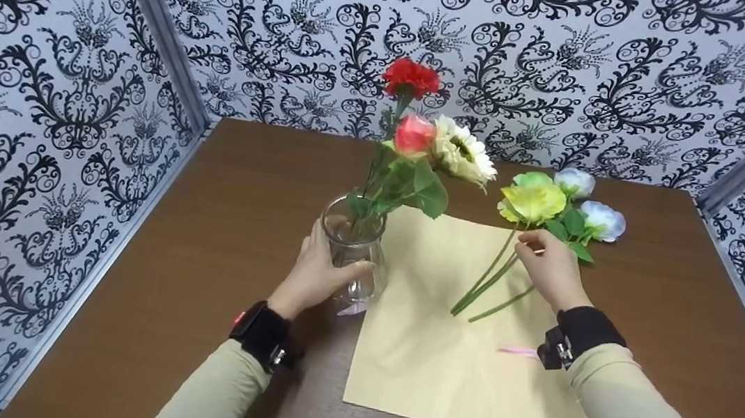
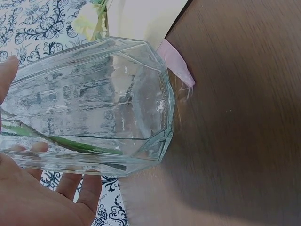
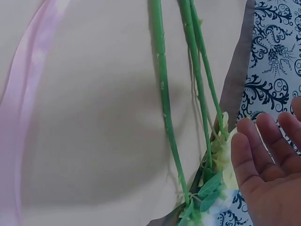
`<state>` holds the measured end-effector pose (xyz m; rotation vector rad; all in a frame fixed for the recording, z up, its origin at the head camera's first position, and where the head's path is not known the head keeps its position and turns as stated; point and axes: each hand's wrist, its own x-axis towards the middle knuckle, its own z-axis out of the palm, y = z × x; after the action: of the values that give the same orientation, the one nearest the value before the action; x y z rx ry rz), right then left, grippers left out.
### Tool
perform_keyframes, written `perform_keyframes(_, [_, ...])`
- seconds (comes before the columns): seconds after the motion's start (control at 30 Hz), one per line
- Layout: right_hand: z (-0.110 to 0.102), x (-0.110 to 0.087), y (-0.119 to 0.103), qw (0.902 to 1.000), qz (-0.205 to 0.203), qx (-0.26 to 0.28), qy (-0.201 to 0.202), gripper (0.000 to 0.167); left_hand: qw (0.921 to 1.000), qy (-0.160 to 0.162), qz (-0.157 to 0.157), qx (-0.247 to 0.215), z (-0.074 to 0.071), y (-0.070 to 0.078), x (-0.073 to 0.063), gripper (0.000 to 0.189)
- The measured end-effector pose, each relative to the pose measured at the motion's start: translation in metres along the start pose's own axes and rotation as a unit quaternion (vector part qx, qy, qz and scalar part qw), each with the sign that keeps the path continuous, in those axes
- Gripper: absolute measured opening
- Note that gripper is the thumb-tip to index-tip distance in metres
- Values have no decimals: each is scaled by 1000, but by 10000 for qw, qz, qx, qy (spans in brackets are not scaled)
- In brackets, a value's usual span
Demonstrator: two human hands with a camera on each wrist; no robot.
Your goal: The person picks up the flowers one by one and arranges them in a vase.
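My left hand (image 1: 319, 273) grips a clear glass vase (image 1: 352, 252) around its side, thumb across the front. In the vase stand a red carnation (image 1: 412, 78), a pink rose (image 1: 414, 136) and a cream sunflower (image 1: 461, 151); their green stems (image 2: 77, 145) show through the glass. My right hand (image 1: 551, 268) hovers over the loose flower stems (image 3: 164, 94), just below a yellow flower (image 1: 534, 203). In the right wrist view its fingers (image 3: 244, 157) are relaxed and slightly bent, with no stem between them. Beside the yellow bloom lie pale blue-white flowers (image 1: 601, 222).
A sheet of tan paper (image 1: 423, 376) lies under the stems, right of the vase. A pink ribbon (image 1: 516, 351) lies on it near my right wrist. A pinkish ribbon end (image 2: 175, 61) pokes out by the vase base. Patterned panels (image 1: 434, 34) enclose the brown table (image 1: 203, 218).
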<state>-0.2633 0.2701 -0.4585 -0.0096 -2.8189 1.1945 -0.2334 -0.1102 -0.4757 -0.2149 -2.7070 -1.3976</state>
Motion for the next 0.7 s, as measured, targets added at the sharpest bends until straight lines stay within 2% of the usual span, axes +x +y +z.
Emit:
perform_keyframes(0.17, [-1, -2, 6, 10000, -6, -98, -11, 33, 10000, 2, -43, -12, -1, -1, -1, 93])
perform_keyframes(0.4, [4, -4, 19, 9987, -347, -375, -93, 28, 10000, -33, 69, -57, -1, -2, 0, 89])
perform_keyframes(0.5, [6, -5, 22, 9980, -370, -396, -312, 30, 9999, -30, 162, -48, -1, -2, 1, 88])
perform_keyframes(0.7, [10, -6, 25, 9945, -348, -512, -842, 37, 10000, -26, 72, -1, 0, -1, 0, 92])
